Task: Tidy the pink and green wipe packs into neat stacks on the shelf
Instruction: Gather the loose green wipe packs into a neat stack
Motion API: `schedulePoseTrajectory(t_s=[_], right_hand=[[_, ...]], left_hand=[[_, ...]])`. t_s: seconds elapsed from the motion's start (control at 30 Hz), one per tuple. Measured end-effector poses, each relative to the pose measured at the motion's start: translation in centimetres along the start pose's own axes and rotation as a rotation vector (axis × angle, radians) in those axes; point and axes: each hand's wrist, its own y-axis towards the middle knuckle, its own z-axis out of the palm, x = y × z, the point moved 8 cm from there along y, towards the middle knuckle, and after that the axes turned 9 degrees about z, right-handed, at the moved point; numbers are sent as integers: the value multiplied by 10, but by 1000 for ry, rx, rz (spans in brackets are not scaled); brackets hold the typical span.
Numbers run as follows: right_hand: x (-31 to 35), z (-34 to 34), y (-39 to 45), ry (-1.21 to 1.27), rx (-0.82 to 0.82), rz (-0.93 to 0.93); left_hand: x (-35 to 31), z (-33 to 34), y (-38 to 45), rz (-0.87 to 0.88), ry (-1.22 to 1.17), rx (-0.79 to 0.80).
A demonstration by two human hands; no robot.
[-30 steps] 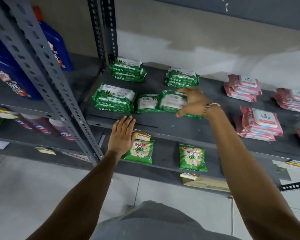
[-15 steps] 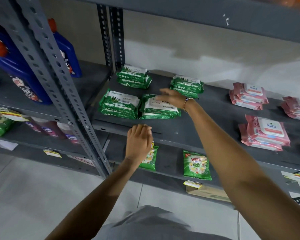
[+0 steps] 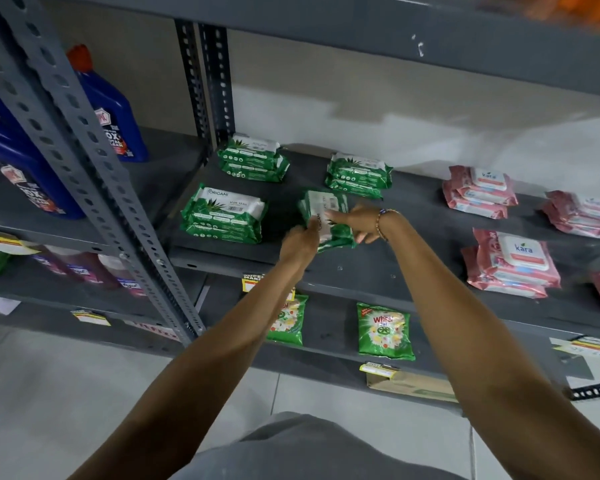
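Observation:
On the grey shelf [image 3: 378, 268] both my hands grip a stack of green wipe packs [image 3: 321, 206], turned so its long side runs front to back. My left hand [image 3: 297, 244] holds its near left corner and my right hand [image 3: 355, 221] holds its right side. Three other green stacks lie around it: front left [image 3: 222, 214], back left [image 3: 252, 162] and back middle [image 3: 359, 174]. Pink wipe packs lie in stacks to the right: one at the back [image 3: 478, 192], one at the front [image 3: 513, 268] and one at the far right [image 3: 584, 214].
A perforated grey upright [image 3: 84, 161] stands at the left, with blue detergent bottles [image 3: 113, 116] behind it. Green detergent sachets [image 3: 383, 330] lie on the lower shelf, beside a cardboard piece [image 3: 413, 386]. Another shelf [image 3: 395, 32] runs overhead.
My left hand rose from the shelf's front edge to the green stack. Both hands now grip it, and the stack has turned from lying crosswise to pointing front to back.

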Motion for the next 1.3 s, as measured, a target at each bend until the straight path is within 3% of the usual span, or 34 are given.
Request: schedulePoseTrajectory(t_s=[0.23, 0.33, 0.47, 0.53, 0.67, 0.77, 0.9, 1.0, 1.07, 1.17, 1.3], right_hand=[[-40, 40, -18, 387, 47, 145], [-47, 34, -17, 466, -36, 115], [-50, 20, -14, 378, -98, 82], [-51, 11, -13, 295, -141, 77], [-46, -8, -10, 123, -219, 52], [-38, -21, -9, 24, -277, 25], [-34, -36, 1, 39, -303, 25], [-18, -47, -1, 150, -304, -69], [-3, -45, -5, 135, -257, -144], [0, -34, 4, 66, -154, -116], [-24, -38, 4, 40, -134, -12]], left_hand=[[-12, -9, 12, 36, 7, 74], [-11, -6, 3, 79, 47, 45], [-5, -5, -14, 130, 18, -136], [3, -1, -24, 48, -49, -203], [23, 36, -39, -265, -297, -104], [14, 52, -42, -327, -523, -71], [13, 53, -39, -403, -575, -50], [7, 60, -38, -420, -665, 101], [9, 59, -34, -425, -670, 119], [9, 52, -29, -410, -636, 100], [11, 30, -13, -316, -486, 72]])
